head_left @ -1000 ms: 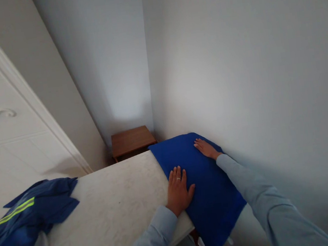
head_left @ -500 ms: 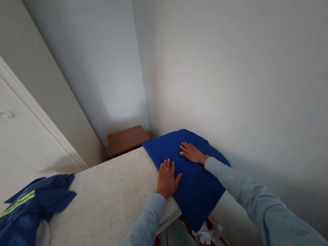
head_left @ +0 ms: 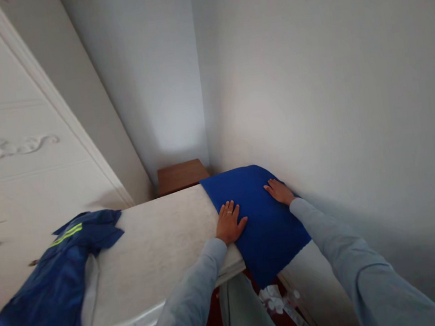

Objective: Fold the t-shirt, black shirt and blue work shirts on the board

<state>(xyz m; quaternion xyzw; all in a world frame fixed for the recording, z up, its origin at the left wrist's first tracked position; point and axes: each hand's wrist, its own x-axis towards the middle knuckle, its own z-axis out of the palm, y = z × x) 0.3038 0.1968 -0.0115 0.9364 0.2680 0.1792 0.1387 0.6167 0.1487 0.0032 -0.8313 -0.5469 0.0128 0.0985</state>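
A blue cloth (head_left: pixel 264 231) lies over the right end of the pale board (head_left: pixel 159 240), with its front corner hanging down past the edge. My left hand (head_left: pixel 230 223) rests flat on the cloth's left border, fingers spread, a ring on one finger. Farther right, my right hand (head_left: pixel 279 191) lies flat on the cloth close to the wall, its fingers stretched out. Neither hand grips the fabric. At the board's left end a dark blue garment (head_left: pixel 80 250) with yellow-green stripes is draped and hangs off the front.
Behind the board stands a brown wooden cabinet (head_left: pixel 183 175) in the corner. The grey wall (head_left: pixel 332 89) borders the right side. A white wardrobe (head_left: pixel 37 192) with moulded trim is at the left. White crumpled items (head_left: pixel 273 300) lie on the floor below the cloth.
My right hand has slid rightward over the cloth toward the wall. My left hand stays at the cloth's left border. The view has shifted left, showing more of the garment and wardrobe.
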